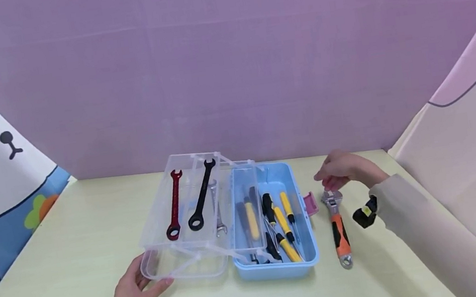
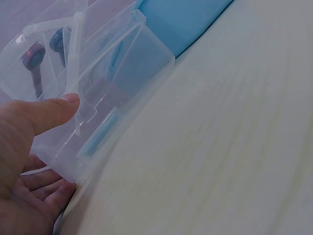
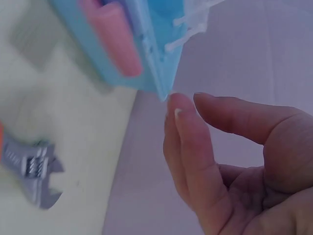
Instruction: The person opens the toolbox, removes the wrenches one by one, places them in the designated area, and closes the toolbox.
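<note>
A light-blue toolbox [image 1: 278, 270] stands unfolded, its clear lid [image 1: 205, 273] lying out to the left. My left hand [image 1: 128, 293] holds the lid's near-left corner, thumb along the front and fingers round the side. Above the lid, a raised clear tray [image 1: 154, 236] carries a red combination wrench [image 1: 174, 200], a black combination wrench [image 1: 202, 196] and a silver wrench [image 1: 217, 207]. My right hand [image 1: 339, 170] hovers beyond the head of an orange-and-black adjustable wrench [image 1: 340, 235]. In the right wrist view, its thumb and fingertips are apart and hold nothing.
Several yellow-and-black screwdrivers [image 1: 282, 223] lie inside the box. A second clear tray [image 1: 247, 167] overhangs the box's left half, and a pink latch [image 1: 311, 204] sticks out on its right. A purple cloth wall [image 1: 227, 69] closes off the table's back.
</note>
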`<action>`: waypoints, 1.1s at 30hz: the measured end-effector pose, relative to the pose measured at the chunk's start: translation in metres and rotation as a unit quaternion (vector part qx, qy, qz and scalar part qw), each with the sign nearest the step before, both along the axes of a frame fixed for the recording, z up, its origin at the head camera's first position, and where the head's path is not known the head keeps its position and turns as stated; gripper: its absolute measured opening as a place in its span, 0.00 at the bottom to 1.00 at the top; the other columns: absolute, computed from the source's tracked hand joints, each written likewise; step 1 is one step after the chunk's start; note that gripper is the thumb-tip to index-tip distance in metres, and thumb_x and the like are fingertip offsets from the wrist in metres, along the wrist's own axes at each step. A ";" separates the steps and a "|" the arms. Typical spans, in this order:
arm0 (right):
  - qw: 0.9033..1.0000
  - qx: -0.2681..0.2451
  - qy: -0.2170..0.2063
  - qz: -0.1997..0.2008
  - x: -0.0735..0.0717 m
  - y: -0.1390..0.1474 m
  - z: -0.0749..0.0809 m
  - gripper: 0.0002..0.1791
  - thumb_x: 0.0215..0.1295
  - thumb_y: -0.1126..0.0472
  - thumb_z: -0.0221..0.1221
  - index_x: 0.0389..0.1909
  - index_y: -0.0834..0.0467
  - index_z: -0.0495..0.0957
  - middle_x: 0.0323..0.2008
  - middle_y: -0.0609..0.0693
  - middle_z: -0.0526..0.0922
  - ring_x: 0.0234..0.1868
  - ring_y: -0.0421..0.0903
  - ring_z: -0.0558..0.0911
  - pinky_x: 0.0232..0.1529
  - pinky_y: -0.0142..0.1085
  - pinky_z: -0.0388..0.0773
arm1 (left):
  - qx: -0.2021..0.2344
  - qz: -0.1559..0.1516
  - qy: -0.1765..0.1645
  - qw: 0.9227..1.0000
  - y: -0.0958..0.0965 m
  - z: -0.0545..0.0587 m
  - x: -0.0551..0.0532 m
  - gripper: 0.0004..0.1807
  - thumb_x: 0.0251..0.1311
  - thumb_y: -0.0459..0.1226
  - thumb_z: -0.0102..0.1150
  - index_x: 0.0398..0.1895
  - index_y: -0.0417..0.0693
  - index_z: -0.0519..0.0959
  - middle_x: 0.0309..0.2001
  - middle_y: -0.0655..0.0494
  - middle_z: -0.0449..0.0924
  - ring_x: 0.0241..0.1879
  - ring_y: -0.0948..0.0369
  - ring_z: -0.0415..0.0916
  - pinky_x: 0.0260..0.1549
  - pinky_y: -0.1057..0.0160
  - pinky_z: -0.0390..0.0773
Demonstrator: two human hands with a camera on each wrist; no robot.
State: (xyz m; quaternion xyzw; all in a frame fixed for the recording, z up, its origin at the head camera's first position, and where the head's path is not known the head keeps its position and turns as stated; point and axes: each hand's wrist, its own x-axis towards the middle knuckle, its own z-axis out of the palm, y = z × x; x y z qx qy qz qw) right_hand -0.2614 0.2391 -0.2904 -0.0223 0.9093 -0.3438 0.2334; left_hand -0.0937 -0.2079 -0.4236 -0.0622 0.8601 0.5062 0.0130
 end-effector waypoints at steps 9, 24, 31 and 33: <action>1.000 -0.018 -0.009 0.017 -0.004 -0.027 0.011 0.17 0.66 0.56 0.57 0.44 0.68 0.75 0.30 0.53 0.81 0.31 0.46 0.84 0.38 0.40 0.86 | -0.009 0.001 -0.012 1.000 0.001 0.001 0.000 0.45 0.53 0.42 0.69 0.68 0.35 0.56 0.67 0.29 0.59 0.64 0.40 0.65 0.54 0.58 0.78; 0.983 -0.158 -0.086 0.022 -0.008 -0.077 0.021 0.25 0.69 0.59 0.53 0.60 0.72 0.65 0.32 0.51 0.82 0.29 0.41 0.83 0.36 0.31 0.85 | 0.016 0.000 0.039 0.999 0.002 0.000 0.000 0.42 0.52 0.38 0.70 0.67 0.33 0.59 0.65 0.28 0.62 0.62 0.39 0.67 0.50 0.59 0.80; 0.973 -0.205 -0.104 0.012 -0.009 -0.109 0.012 0.23 0.69 0.63 0.54 0.60 0.72 0.65 0.47 0.63 0.81 0.31 0.41 0.85 0.36 0.30 0.85 | 0.013 0.002 0.035 0.999 0.001 -0.001 -0.001 0.42 0.51 0.38 0.70 0.67 0.34 0.59 0.65 0.29 0.64 0.61 0.39 0.69 0.50 0.60 0.81; 0.971 -0.211 -0.109 0.017 -0.008 -0.117 0.009 0.22 0.68 0.64 0.54 0.59 0.72 0.66 0.50 0.65 0.79 0.31 0.41 0.84 0.35 0.30 0.85 | 0.013 0.002 0.031 0.999 0.001 -0.001 -0.001 0.42 0.51 0.38 0.70 0.67 0.35 0.59 0.65 0.29 0.63 0.61 0.39 0.68 0.51 0.59 0.80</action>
